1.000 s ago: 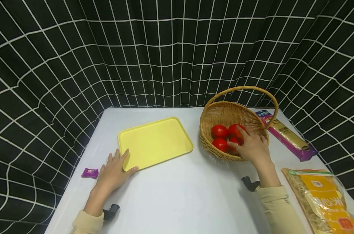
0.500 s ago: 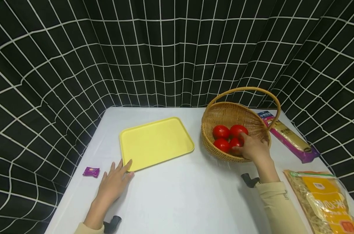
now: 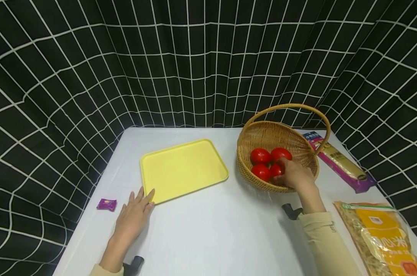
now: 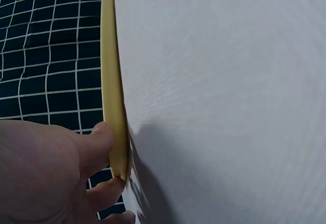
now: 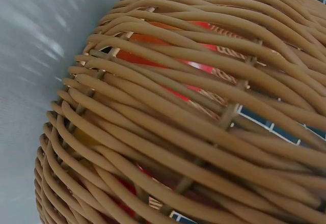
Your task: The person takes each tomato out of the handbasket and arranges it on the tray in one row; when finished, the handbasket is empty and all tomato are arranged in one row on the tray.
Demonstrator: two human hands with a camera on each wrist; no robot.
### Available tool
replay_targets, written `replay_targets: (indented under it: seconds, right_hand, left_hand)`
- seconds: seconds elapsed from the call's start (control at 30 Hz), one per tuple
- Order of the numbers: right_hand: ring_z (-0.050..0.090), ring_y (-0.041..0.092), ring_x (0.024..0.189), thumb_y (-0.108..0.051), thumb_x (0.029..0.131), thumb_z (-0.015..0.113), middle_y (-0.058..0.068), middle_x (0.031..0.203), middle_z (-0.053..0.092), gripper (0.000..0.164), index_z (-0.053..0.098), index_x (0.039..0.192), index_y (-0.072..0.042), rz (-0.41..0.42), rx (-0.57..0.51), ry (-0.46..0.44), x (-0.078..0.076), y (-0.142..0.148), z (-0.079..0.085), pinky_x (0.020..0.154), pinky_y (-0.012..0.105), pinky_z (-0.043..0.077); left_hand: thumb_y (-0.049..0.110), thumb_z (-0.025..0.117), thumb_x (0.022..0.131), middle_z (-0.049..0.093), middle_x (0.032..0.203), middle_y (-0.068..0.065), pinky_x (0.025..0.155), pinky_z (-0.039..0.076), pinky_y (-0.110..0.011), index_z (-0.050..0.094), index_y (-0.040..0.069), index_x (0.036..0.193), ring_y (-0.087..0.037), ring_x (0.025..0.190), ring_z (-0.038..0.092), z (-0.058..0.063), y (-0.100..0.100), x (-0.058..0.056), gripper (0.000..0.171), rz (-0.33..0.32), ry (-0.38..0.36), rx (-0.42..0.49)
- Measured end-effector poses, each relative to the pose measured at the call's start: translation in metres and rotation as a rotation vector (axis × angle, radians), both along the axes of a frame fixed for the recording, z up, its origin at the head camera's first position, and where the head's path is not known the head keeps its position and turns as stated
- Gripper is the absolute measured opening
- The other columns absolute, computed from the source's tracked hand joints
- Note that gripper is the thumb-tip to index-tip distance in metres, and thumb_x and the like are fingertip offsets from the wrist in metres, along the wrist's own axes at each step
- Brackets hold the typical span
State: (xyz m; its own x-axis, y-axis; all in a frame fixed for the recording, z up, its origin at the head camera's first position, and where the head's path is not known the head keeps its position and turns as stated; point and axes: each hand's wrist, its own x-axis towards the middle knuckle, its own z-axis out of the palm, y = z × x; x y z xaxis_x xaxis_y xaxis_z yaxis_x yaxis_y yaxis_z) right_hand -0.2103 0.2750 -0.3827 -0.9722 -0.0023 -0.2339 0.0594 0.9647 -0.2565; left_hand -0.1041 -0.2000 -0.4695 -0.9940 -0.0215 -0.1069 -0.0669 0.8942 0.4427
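Observation:
In the head view, a wicker basket (image 3: 244, 168) with a tall handle holds several red tomatoes (image 3: 260, 156). My right hand (image 3: 296, 176) reaches over its near rim and grips the near-right tomato (image 3: 276, 170), thumb on the near side and fingers curled over it. Through the weave of the basket (image 5: 168, 117), the right wrist view shows only bits of red; the hand is hidden there. My left hand (image 3: 134, 214) rests at the near-left corner of a yellow tray (image 3: 181, 168), fingers spread. In the left wrist view, its fingers touch the tray edge (image 4: 113, 81).
A small purple wrapped packet (image 3: 106, 204) lies left of my left hand. Behind the basket to the right is a long purple-and-gold food package (image 3: 343, 161). Nearer on the right lies a clear-and-orange food bag (image 3: 384, 237). Black gridded cloth (image 3: 201, 61) surrounds the white table (image 3: 212, 237).
My right hand's fingers have closed from a spread pose above the tomatoes onto the near-right one. The left hand has drawn back slightly toward the tray's corner.

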Motion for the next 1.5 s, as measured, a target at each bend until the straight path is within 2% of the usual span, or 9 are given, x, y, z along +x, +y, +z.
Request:
replay_targets:
  seconds: [0.33,0.47,0.73,0.97,1.13,1.27,1.5]
  right_hand:
    - [0.05,0.062,0.13,-0.028,0.092,0.082,0.043,0.146,0.05,0.078,0.046,0.154,0.002,0.001,-0.006,0.01,-0.001,0.0,-0.003,0.107,0.077,0.042]
    - [0.048,0.063,0.132,-0.029,0.093,0.081,0.043,0.147,0.049,0.076,0.046,0.154,0.001,0.003,-0.049,0.02,-0.001,0.003,-0.002,0.108,0.079,0.041]
    - [0.043,0.062,0.139,-0.025,0.097,0.077,0.041,0.15,0.047,0.07,0.045,0.155,0.0,0.04,-0.22,0.08,0.0,0.007,0.005,0.112,0.079,0.039]
    - [0.049,0.056,0.136,-0.027,0.098,0.078,0.036,0.149,0.051,0.067,0.048,0.155,-0.005,0.062,-0.338,0.184,0.004,-0.006,0.02,0.109,0.075,0.045]
    - [0.047,0.053,0.139,-0.031,0.098,0.078,0.031,0.152,0.047,0.067,0.05,0.157,-0.015,0.058,-0.438,0.24,0.009,-0.023,0.032,0.109,0.076,0.045]
    - [0.05,0.049,0.139,-0.029,0.097,0.08,0.024,0.151,0.051,0.065,0.054,0.155,-0.017,0.101,-0.539,0.275,0.011,-0.041,0.04,0.107,0.071,0.051]
    - [0.054,0.045,0.141,-0.023,0.094,0.083,0.016,0.153,0.053,0.066,0.057,0.154,-0.019,0.164,-0.703,0.247,0.009,-0.075,0.04,0.108,0.068,0.052]
  left_hand:
    - [0.023,0.049,0.112,0.026,0.17,-0.03,0.121,0.014,-0.08,0.047,0.011,0.16,-0.06,0.156,0.015,0.0,0.0,0.001,0.05,0.001,0.005,-0.007]
    - [0.023,0.049,0.112,0.026,0.169,-0.03,0.121,0.014,-0.081,0.048,0.011,0.16,-0.061,0.156,0.015,-0.002,0.0,0.0,0.05,0.002,0.011,-0.004]
    - [0.023,0.049,0.111,0.025,0.17,-0.03,0.121,0.013,-0.08,0.047,0.011,0.16,-0.061,0.156,0.014,-0.003,0.0,0.0,0.05,0.0,0.001,-0.003]
    - [0.023,0.051,0.111,0.023,0.171,-0.03,0.121,0.014,-0.081,0.048,0.011,0.159,-0.06,0.157,0.013,0.0,0.002,0.001,0.05,0.004,0.007,-0.007]
    - [0.023,0.052,0.111,0.024,0.17,-0.03,0.121,0.014,-0.081,0.049,0.01,0.159,-0.061,0.157,0.013,-0.003,0.001,0.001,0.05,0.007,0.019,0.003]
    - [0.022,0.052,0.11,0.026,0.17,-0.031,0.12,0.015,-0.082,0.05,0.01,0.158,-0.062,0.156,0.014,-0.004,-0.001,0.001,0.049,0.01,0.032,0.006]
    - [0.023,0.049,0.111,0.023,0.171,-0.029,0.122,0.012,-0.08,0.047,0.011,0.16,-0.06,0.157,0.012,-0.004,-0.001,0.0,0.05,0.008,0.004,0.01]
